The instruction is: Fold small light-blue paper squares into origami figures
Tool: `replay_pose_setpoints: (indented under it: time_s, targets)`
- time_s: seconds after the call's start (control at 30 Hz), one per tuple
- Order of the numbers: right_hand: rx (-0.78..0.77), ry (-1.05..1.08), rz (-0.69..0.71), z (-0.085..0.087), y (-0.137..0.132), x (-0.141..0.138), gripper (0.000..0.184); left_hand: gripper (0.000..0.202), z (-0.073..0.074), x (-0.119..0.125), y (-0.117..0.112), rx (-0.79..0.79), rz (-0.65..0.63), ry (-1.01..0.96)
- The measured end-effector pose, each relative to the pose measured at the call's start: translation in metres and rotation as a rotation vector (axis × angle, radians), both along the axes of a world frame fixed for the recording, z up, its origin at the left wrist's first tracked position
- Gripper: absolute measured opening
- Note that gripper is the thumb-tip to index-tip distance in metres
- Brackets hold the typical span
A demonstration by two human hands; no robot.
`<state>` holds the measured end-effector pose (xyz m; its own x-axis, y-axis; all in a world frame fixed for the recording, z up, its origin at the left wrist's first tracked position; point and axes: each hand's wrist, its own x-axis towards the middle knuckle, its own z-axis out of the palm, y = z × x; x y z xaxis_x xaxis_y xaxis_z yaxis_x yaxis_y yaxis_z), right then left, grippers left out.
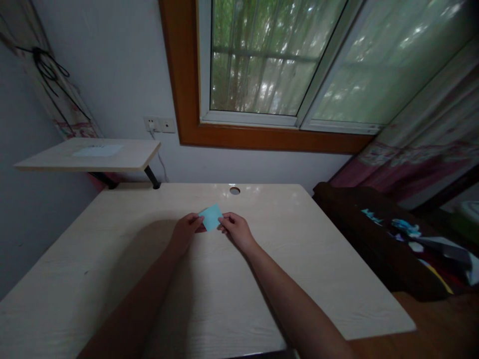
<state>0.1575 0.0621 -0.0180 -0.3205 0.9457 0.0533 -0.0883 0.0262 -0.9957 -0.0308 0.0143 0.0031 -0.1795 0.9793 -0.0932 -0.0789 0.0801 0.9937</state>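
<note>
1. Head view: left hand (184,231) pinches the blue paper (211,217) at its left side, right hand (237,229) at its right!
2. It's between them, over the surface (299,259).
3. Light, even pressure should hold it flat; hard tugging could crease it.
</note>
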Motion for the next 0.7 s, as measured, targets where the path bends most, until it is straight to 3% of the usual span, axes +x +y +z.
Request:
replay_pose_setpoints:
  time_s: [0.2,0.37,0.53,0.7]
  targets:
    - [0.045,0.02,0.056,0.0,0.0,0.006,0.033,0.034,-0.003,-0.01,-0.001,0.025,-0.088,0.053]
    - [0.122,0.063,0.068,0.002,-0.004,0.008,0.046,0.04,-0.003,-0.009,0.002,0.069,-0.068,0.169]
    - [0.197,0.022,0.023,0.004,-0.009,0.008,0.039,0.042,-0.005,-0.008,-0.001,0.153,-0.076,0.208]
    - [0.218,0.043,-0.013,0.004,-0.01,0.008,0.036,0.029,-0.004,-0.008,-0.007,0.193,-0.109,0.226]
